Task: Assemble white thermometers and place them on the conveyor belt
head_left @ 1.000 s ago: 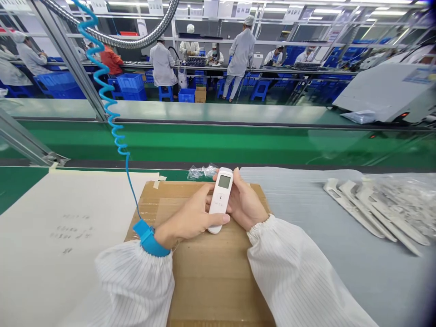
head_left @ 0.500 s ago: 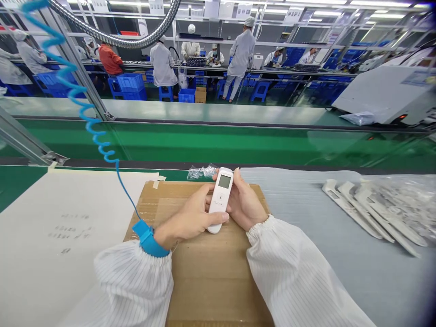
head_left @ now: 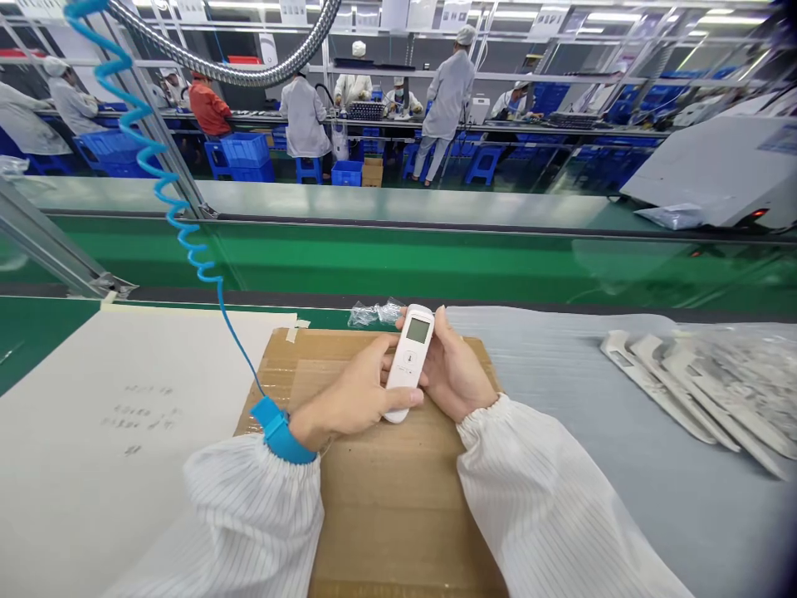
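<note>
A white digital thermometer [head_left: 409, 359] is clasped by the left hand [head_left: 349, 392] and right hand [head_left: 454, 374] over a cardboard sheet [head_left: 386, 507]

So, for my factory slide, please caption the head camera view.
Left hand and right hand hold a white plastic digital thermometer over brown corrugated cardboard.

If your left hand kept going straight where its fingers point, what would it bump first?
The white digital thermometer, which the left hand already touches; the right hand lies just past it, though depth is hard to judge here.
</note>
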`<state>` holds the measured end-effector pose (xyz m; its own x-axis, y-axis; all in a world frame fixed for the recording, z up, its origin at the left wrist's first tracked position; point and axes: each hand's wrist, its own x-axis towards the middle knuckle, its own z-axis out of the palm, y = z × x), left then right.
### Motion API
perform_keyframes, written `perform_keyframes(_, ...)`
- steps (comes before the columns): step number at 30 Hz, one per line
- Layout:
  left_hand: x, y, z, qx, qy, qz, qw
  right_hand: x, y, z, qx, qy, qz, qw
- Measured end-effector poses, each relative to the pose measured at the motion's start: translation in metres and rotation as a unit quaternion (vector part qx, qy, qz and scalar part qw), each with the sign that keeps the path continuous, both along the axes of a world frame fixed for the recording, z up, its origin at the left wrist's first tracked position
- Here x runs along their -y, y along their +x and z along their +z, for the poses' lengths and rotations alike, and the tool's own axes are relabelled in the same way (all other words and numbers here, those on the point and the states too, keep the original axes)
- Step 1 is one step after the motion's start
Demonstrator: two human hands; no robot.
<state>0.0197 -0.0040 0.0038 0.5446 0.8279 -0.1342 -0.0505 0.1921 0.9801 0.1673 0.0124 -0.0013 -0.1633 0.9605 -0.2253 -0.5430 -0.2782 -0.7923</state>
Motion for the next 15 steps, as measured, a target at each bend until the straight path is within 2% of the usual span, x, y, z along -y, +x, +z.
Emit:
perform_keyframes(2, -0.005, -0.001, 0.000, 0.003, 0.025, 0.072, 0.997, -0.002, -0.001, -0.004, -0.013, 0.021, -0.002, 1.000)
perform_keyframes(4, -0.012, -0.006, -0.002, -0.026, 0.060, 0.176, 0.982, -0.004, -0.001, -0.009, -0.019, 0.031, -0.015, 0.999)
perform_keyframes(6, -0.020, -0.018, -0.004, -0.086, 0.075, 0.283, 0.952, -0.006, -0.002, -0.014, -0.018, 0.025, -0.034, 0.999)
perform_keyframes(9, -0.035, -0.044, -0.007, -0.157, 0.049, 0.413, 0.896, -0.007, -0.003, -0.019, -0.022, 0.020, -0.036, 0.999)
perform_keyframes(12, -0.055, -0.073, -0.004, -0.215, 0.043, 0.460, 0.860, -0.008, -0.004, -0.021, -0.041, 0.029, -0.035, 0.998)
perform_keyframes(15, -0.080, -0.099, 0.011, -0.311, 0.025, 0.437, 0.843, -0.008, -0.004, -0.021, -0.062, 0.027, -0.027, 0.997)
